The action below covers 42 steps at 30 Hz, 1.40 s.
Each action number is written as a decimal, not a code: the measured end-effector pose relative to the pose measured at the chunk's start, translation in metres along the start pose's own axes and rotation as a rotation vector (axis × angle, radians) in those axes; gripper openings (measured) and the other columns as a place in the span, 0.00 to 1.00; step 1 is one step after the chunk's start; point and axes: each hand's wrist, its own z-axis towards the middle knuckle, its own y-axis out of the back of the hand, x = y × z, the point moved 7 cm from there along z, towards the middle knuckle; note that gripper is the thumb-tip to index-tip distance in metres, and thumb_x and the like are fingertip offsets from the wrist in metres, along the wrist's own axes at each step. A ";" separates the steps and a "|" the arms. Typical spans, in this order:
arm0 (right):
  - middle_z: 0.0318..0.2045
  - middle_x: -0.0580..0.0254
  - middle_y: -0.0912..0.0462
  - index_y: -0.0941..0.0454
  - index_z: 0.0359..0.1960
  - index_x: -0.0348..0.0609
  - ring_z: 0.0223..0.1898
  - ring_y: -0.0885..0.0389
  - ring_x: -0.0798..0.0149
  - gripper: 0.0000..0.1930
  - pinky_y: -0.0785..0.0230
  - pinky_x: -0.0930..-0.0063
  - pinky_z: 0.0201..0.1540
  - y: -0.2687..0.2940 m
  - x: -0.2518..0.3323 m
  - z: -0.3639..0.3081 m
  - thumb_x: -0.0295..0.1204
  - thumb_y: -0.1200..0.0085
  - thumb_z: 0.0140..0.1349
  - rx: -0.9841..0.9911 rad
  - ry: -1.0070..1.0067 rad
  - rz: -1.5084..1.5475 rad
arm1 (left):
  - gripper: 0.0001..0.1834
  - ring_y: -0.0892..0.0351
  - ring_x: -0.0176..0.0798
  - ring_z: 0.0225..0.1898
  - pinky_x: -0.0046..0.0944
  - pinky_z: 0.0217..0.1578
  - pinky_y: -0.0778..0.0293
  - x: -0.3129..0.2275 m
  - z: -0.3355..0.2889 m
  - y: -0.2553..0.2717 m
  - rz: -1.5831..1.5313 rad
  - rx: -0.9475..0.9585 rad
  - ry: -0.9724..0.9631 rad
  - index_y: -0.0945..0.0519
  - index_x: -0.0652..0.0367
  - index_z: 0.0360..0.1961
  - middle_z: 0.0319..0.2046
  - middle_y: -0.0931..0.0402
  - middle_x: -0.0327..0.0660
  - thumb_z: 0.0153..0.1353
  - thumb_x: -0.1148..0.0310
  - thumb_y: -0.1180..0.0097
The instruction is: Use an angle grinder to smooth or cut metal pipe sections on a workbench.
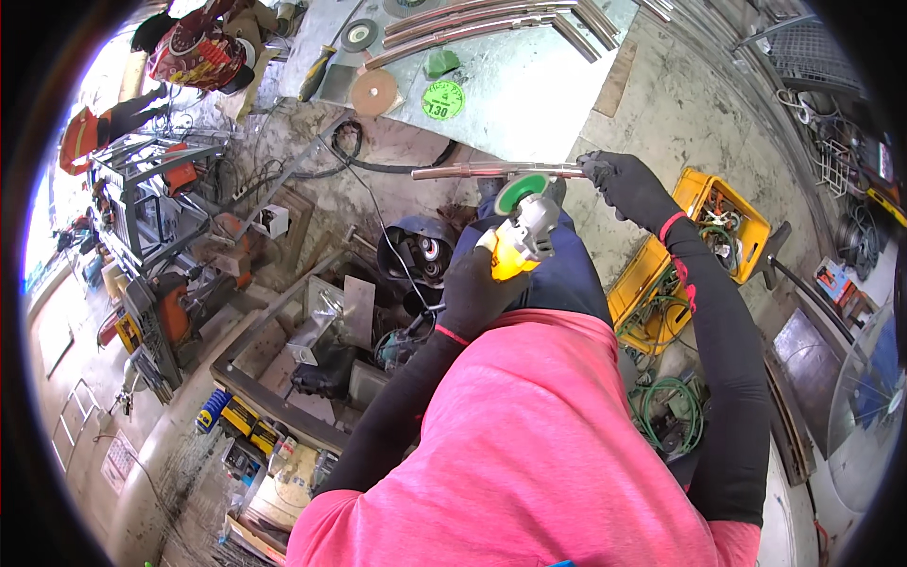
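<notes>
A yellow angle grinder with a green disc is gripped in my black-gloved left hand, in front of my body. My right hand, gloved in black too, is closed on the right end of a slim, shiny metal bar. The bar runs leftward, roughly level, just beyond the grinder's disc. Whether disc and bar touch, I cannot tell. Past the bar stands a metal-topped table. On it are curved metal strips, a brown disc, a round green label and a screwdriver.
An open yellow toolbox with cables stands to my right, above a coiled green hose. At left, a dark helmet-like shell lies near a bin of scrap. A black cable crosses the floor. Another person bends at the far left.
</notes>
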 end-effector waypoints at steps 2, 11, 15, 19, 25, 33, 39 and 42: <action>0.30 0.68 0.18 0.11 0.66 0.50 0.24 0.24 0.72 0.18 0.26 0.69 0.28 0.001 -0.002 0.002 0.40 0.45 0.85 -0.003 -0.021 0.017 | 0.37 0.05 0.55 0.44 0.48 0.45 0.12 0.000 -0.007 0.011 -0.045 -0.044 0.014 0.14 0.64 0.64 0.44 0.08 0.56 0.56 0.59 0.16; 0.26 0.75 0.26 0.12 0.65 0.49 0.22 0.30 0.75 0.17 0.31 0.71 0.24 -0.001 -0.013 0.002 0.39 0.45 0.84 -0.006 0.006 0.203 | 0.25 0.11 0.32 0.45 0.38 0.49 0.15 0.023 -0.021 0.081 -0.551 -0.325 0.111 0.15 0.63 0.60 0.47 0.09 0.39 0.62 0.75 0.26; 0.27 0.71 0.21 0.15 0.69 0.50 0.22 0.26 0.73 0.19 0.27 0.69 0.26 0.013 -0.008 0.029 0.41 0.43 0.84 -0.192 0.174 0.180 | 0.18 0.16 0.27 0.34 0.33 0.36 0.20 0.040 -0.022 0.105 -0.571 -0.486 0.166 0.17 0.62 0.57 0.38 0.13 0.34 0.66 0.75 0.30; 0.36 0.54 0.09 0.26 0.78 0.51 0.31 0.10 0.61 0.29 0.20 0.60 0.36 0.029 0.004 0.052 0.44 0.39 0.81 -0.460 0.351 0.050 | 0.14 0.20 0.26 0.30 0.32 0.32 0.26 0.054 -0.022 0.115 -0.689 -0.596 0.248 0.17 0.60 0.54 0.34 0.17 0.32 0.68 0.76 0.32; 0.61 0.43 0.14 0.34 0.85 0.48 0.61 0.11 0.48 0.36 0.21 0.55 0.64 0.024 0.022 0.067 0.42 0.38 0.80 -0.629 0.502 0.011 | 0.16 0.20 0.27 0.36 0.32 0.37 0.25 0.043 -0.021 0.130 -0.768 -0.680 0.157 0.17 0.61 0.56 0.39 0.16 0.31 0.68 0.77 0.31; 0.77 0.52 0.21 0.33 0.85 0.48 0.68 0.14 0.57 0.34 0.23 0.65 0.66 0.017 -0.009 0.081 0.37 0.39 0.81 -0.644 0.580 0.210 | 0.19 0.19 0.28 0.39 0.35 0.41 0.23 0.055 -0.013 0.140 -0.701 -0.724 0.141 0.16 0.62 0.57 0.41 0.14 0.34 0.66 0.73 0.28; 0.66 0.48 0.16 0.26 0.74 0.37 0.66 0.15 0.56 0.27 0.21 0.63 0.67 0.007 0.007 0.003 0.26 0.34 0.77 -0.989 0.732 0.175 | 0.20 0.17 0.29 0.38 0.37 0.41 0.21 0.058 -0.008 0.148 -0.762 -0.715 0.163 0.16 0.64 0.56 0.40 0.12 0.35 0.66 0.69 0.25; 0.53 0.57 0.10 0.19 0.64 0.37 0.56 0.10 0.60 0.18 0.18 0.63 0.60 -0.041 0.075 -0.045 0.24 0.36 0.76 -0.567 0.801 0.163 | 0.19 0.16 0.30 0.38 0.37 0.40 0.22 0.046 0.001 0.161 -0.712 -0.681 0.178 0.15 0.64 0.54 0.39 0.13 0.35 0.65 0.69 0.25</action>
